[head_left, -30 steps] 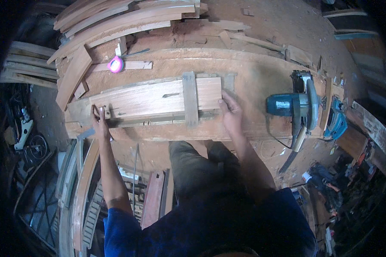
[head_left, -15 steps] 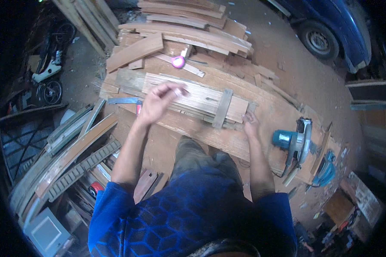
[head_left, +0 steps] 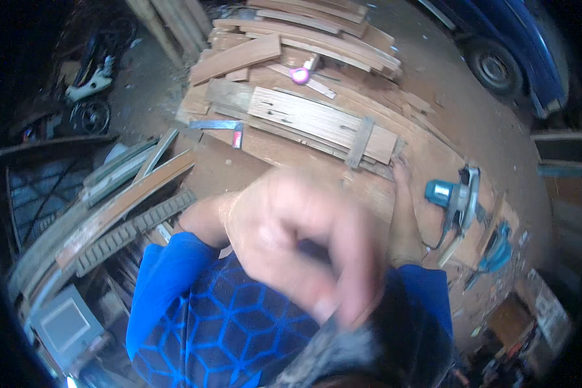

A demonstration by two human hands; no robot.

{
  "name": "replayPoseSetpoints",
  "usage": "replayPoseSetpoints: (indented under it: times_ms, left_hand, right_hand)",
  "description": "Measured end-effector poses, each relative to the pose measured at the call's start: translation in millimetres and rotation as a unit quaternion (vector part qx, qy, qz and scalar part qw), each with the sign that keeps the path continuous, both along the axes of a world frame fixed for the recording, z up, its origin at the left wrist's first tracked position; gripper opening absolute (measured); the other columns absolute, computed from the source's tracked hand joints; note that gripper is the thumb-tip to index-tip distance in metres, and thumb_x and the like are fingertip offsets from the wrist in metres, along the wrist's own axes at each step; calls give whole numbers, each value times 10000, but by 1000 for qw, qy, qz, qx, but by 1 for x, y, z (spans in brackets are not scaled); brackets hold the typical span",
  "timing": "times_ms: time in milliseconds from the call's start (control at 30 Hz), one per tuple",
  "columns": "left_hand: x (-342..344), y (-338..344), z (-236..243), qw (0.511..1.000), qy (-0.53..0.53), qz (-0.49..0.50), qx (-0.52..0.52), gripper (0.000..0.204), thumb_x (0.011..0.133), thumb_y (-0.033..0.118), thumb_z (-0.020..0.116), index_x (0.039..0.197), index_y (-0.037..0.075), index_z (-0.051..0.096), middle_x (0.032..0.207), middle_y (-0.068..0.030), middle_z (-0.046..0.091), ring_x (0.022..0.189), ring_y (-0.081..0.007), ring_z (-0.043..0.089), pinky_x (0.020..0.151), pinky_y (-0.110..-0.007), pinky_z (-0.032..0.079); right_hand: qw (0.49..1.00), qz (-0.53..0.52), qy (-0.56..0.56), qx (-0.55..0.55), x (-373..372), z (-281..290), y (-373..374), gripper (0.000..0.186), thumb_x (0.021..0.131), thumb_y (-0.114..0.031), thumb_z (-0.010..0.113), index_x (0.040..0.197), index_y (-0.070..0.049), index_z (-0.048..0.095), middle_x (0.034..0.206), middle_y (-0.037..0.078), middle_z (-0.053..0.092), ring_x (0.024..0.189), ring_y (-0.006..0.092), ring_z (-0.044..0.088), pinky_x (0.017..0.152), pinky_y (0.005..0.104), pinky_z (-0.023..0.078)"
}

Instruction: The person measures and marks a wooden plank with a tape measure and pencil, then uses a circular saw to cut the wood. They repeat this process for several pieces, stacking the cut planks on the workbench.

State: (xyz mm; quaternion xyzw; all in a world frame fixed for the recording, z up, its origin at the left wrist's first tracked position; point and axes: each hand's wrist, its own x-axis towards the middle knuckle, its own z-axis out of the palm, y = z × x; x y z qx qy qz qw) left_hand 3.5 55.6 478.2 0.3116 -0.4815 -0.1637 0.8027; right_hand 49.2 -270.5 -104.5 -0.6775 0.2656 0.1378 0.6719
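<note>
My left hand, blurred close to the camera, curls with thumb and index fingertips meeting over dark grey material at the lower edge; what they hold is unclear. Farther back, my right hand grips the right end of a layered wooden board assembly, which has a short cross batten over it. A metal square with a red part lies beside the assembly's left end. A pink tape measure rests behind it on the dusty work board.
A circular saw and another teal tool sit at the right. Timber piles stand behind and at left. A blue vehicle is back right, a motorbike back left, a grey box lower left.
My left hand has left the board's left end and risen toward the camera. My right hand stays at the right end. The view has shifted, bringing the vehicle into sight.
</note>
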Motion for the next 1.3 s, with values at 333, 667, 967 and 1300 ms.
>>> replayPoseSetpoints:
  times_ms: [333,667,967,1300]
  left_hand:
    - [18,79,-21,985,113,42,-123,420,925,302,772,1216,54,596,1198,-208,643,832,-245,688,752,-352,552]
    - [77,233,-287,665,489,451,339,360,1020,304,657,1233,18,608,1096,-89,684,818,-134,637,759,-313,550]
    - [126,299,-411,630,443,366,522,435,1044,459,573,1010,31,640,742,-24,622,735,-151,637,722,-326,542]
    - [163,312,-386,664,320,396,547,367,1031,379,618,902,37,650,760,-37,627,696,-143,621,700,-291,530]
  right_hand:
    - [994,-9,50,-98,-30,31,4,267,983,-260,638,1081,-13,665,882,64,667,694,163,613,615,300,523]
    - [966,-122,39,-224,-170,31,29,228,974,-231,598,981,-20,682,709,30,609,671,160,603,546,312,506]
    - [939,-125,209,-241,-250,-5,97,270,931,-227,642,1093,-28,724,1018,145,714,835,208,683,662,341,567]
    - [894,-247,154,-341,-217,22,71,315,964,-231,582,1155,-6,692,1135,236,711,1079,396,677,883,464,541]
